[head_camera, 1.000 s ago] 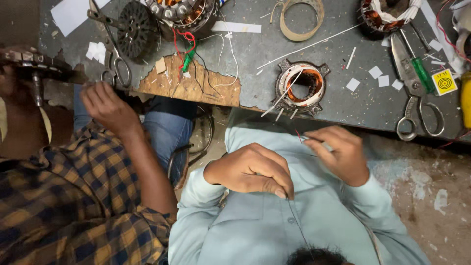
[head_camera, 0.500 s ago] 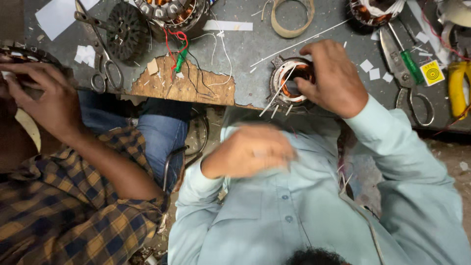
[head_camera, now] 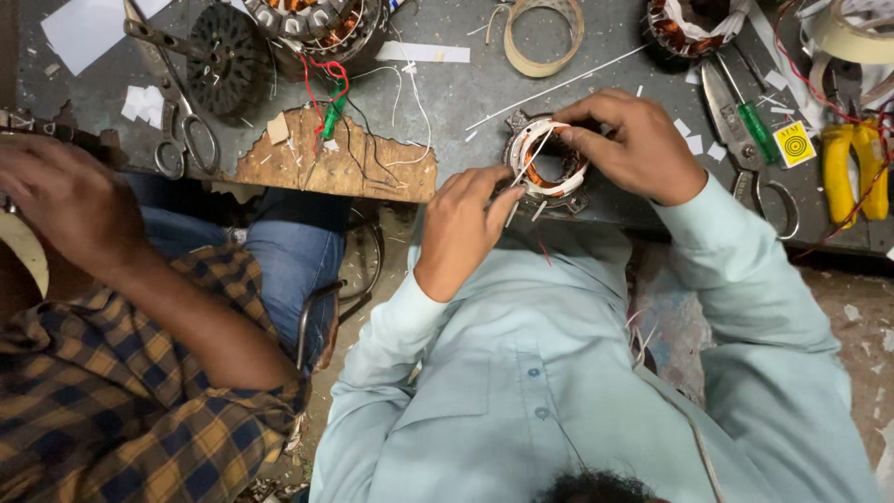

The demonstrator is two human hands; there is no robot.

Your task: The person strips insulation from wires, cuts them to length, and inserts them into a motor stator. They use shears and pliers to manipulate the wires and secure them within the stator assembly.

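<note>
A small motor stator (head_camera: pixel 549 170) with copper windings and white insulating strips sits at the near edge of the grey workbench (head_camera: pixel 466 88). My right hand (head_camera: pixel 633 144) curls over its far right side, fingers gripping the rim. My left hand (head_camera: pixel 461 228) comes up from below, and its fingertips press on the stator's left edge where thin white strips stick out. Both my sleeves are light blue.
A co-worker in a plaid shirt sits at the left, one hand (head_camera: pixel 65 200) raised. On the bench are scissors (head_camera: pixel 177 130), a larger stator (head_camera: pixel 317 19), a tape roll (head_camera: pixel 545 37), snips with a green screwdriver (head_camera: pixel 754 130) and yellow pliers (head_camera: pixel 852 168). The bench's wooden edge (head_camera: pixel 345 172) is broken.
Both my hands rose from my lap to the small stator, the right one first, then the left. The co-worker's hand moved left and up.
</note>
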